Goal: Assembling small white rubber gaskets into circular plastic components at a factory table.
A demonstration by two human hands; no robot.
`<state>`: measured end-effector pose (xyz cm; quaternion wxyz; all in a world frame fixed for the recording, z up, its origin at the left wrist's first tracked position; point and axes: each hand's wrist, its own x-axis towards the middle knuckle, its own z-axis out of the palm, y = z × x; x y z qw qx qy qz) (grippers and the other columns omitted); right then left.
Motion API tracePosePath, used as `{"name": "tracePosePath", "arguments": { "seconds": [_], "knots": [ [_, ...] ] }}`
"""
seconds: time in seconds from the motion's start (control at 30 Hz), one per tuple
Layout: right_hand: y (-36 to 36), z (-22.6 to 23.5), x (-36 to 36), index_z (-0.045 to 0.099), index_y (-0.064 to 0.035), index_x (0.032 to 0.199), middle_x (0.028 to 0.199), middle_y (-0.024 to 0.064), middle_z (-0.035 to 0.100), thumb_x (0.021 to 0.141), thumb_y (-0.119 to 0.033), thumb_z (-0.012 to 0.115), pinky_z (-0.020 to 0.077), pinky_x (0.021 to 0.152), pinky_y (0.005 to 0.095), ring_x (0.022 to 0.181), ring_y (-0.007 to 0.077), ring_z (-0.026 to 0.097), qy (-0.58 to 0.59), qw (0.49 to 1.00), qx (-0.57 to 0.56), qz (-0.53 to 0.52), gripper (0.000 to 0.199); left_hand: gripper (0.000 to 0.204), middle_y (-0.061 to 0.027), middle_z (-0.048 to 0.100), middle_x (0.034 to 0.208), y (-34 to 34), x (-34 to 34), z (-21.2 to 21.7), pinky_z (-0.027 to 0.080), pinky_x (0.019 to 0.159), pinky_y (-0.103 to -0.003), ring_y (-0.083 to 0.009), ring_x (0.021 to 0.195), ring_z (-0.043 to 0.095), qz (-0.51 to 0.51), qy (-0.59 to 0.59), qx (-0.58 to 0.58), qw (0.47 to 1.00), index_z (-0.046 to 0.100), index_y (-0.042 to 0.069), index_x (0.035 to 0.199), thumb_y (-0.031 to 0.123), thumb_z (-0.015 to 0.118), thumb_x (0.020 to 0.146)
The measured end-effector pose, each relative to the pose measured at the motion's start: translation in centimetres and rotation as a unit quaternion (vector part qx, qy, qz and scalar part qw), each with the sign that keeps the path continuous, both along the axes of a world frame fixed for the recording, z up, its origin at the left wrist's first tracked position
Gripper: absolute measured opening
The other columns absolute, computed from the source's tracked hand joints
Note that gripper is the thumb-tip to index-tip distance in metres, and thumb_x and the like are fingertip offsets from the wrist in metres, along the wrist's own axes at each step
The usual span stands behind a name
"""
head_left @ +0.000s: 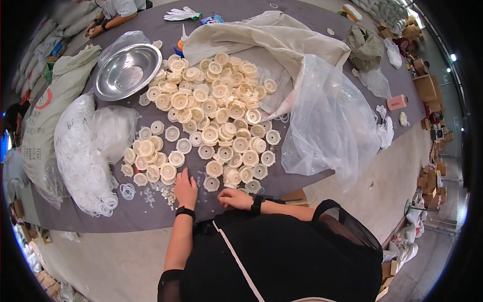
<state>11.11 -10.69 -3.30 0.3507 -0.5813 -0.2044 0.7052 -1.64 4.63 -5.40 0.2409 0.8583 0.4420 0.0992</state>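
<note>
My left hand (pixel 186 191) is low over the front of the table, its fingers stretched toward a round cream plastic cap (pixel 176 159). Nothing shows in its fingers. To its left lie small white plastic pieces (pixel 168 194) and tiny clear rings (pixel 149 195). My right hand (pixel 235 199) rests near the table's front edge with its fingers curled together; whatever they may hold is hidden. Just beyond it are more cream caps (pixel 212 183), part of a large heap (pixel 216 110) that spreads over the middle of the table. Several caps lie upside down or stacked.
A steel basin (pixel 128 72) stands at the far left. Clear bags of white rings (pixel 83 156) lie in front of it, beside a woven sack (pixel 55 116). A cloth sack (pixel 261 38) and clear plastic sheet (pixel 329 121) cover the right side. Another person's arm (pixel 113 22) shows at the far left.
</note>
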Motion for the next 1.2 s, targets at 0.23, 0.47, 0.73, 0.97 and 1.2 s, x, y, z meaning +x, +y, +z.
{"name": "tracePosePath", "arguments": {
  "seconds": [0.23, 0.47, 0.73, 0.97, 1.2],
  "knots": [
    [2.1, 4.5, 2.8, 0.057, -0.0003, 0.084, 0.077, 0.0078, 0.059, 0.086, -0.038, 0.036, 0.0418, 0.076, 0.0286, 0.076, 0.0187, 0.058, 0.14, 0.955, 0.081, -0.25, 0.043, 0.043, -0.0105, 0.049, 0.083, -0.3, 0.9, 0.2, 0.042, 0.065, -0.035, -0.0262, 0.074, 0.051, 0.06, -0.063, -0.069, 0.994, 0.041, 0.003, 0.11, 0.009, 0.056, 0.07],
    [1.5, 4.1, 4.2, 0.052, -0.0012, 0.081, 0.077, 0.0094, 0.055, 0.088, -0.034, 0.037, 0.0463, 0.065, 0.0266, 0.066, 0.0144, 0.056, 0.244, 0.916, 0.141, -0.285, 0.036, 0.034, -0.0056, 0.047, 0.074, -2.5, -3.6, 0.0, 0.04, 0.051, -0.027, -0.0158, 0.057, 0.046, 0.099, -0.142, -0.139, 0.975, 0.047, 0.005, 0.105, 0.006, 0.056, 0.071],
    [1.3, 3.3, 2.7, 0.048, -0.0044, 0.102, 0.089, 0.0062, 0.056, 0.087, -0.023, 0.042, 0.045, 0.074, 0.029, 0.076, 0.0159, 0.057, 0.227, 0.931, 0.082, -0.274, 0.025, 0.018, -0.0092, 0.047, 0.077, -1.2, -7.9, -0.4, 0.042, 0.057, -0.031, -0.0227, 0.064, 0.05, 0.109, -0.056, 0.026, 0.992, 0.052, 0.003, 0.087, 0.003, 0.055, 0.069],
    [2.2, 5.2, 2.0, 0.05, -0.0043, 0.101, 0.087, 0.0072, 0.058, 0.087, -0.023, 0.042, 0.0466, 0.071, 0.0275, 0.074, 0.0145, 0.058, 0.338, 0.901, 0.004, -0.273, 0.025, 0.01, -0.0099, 0.05, 0.075, -0.8, -8.1, -0.6, 0.042, 0.059, -0.036, -0.0275, 0.067, 0.053, 0.083, -0.027, 0.054, 0.995, 0.053, 0.004, 0.076, 0.004, 0.055, 0.067],
    [1.6, 1.6, -0.7, 0.049, -0.0056, 0.107, 0.09, 0.0055, 0.058, 0.082, -0.02, 0.051, 0.0464, 0.065, 0.0228, 0.073, 0.0106, 0.058, 0.092, 0.99, -0.045, -0.095, 0.029, 0.009, -0.0062, 0.049, 0.069, -3.7, -5.2, 3.0, 0.04, 0.052, -0.026, -0.016, 0.054, 0.049, 0.063, -0.195, -0.305, 0.93, 0.053, 0.004, 0.075, 0.004, 0.058, 0.067]
  ]
}}
